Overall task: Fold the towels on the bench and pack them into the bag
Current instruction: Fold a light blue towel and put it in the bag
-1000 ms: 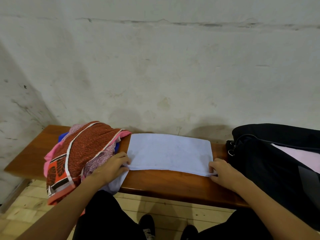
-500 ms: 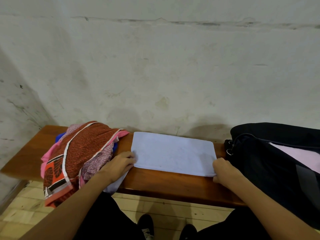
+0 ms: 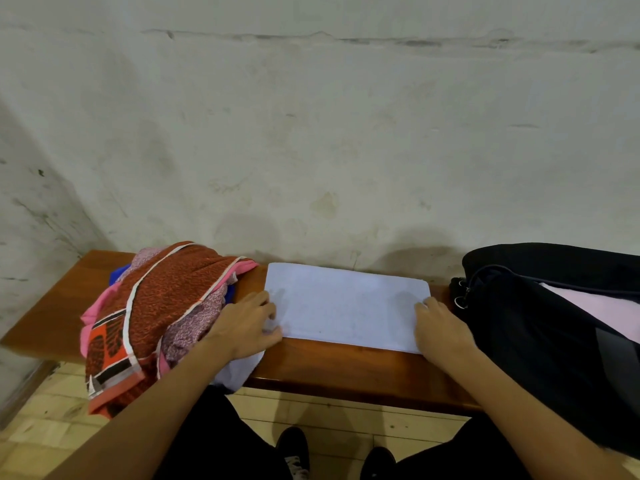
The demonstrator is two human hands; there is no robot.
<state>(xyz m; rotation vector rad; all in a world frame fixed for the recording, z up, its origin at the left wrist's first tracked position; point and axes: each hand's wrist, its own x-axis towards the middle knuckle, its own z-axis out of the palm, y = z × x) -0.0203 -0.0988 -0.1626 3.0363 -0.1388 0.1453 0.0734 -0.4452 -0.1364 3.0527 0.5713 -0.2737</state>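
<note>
Midway along the tabletop (image 3: 346, 368), a white towel (image 3: 346, 306) is lying flat; the left hand (image 3: 247, 325) and right hand (image 3: 440, 329) are pressing its ends, each grip uncurled, holding nothing. Folding is underway; next, likely another fold, then into the bag (image 3: 536, 341) at the right end

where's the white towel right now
In the head view the white towel lies flat mid-bench, between the pile of coloured towels on the left and the black bag on the right.
</note>
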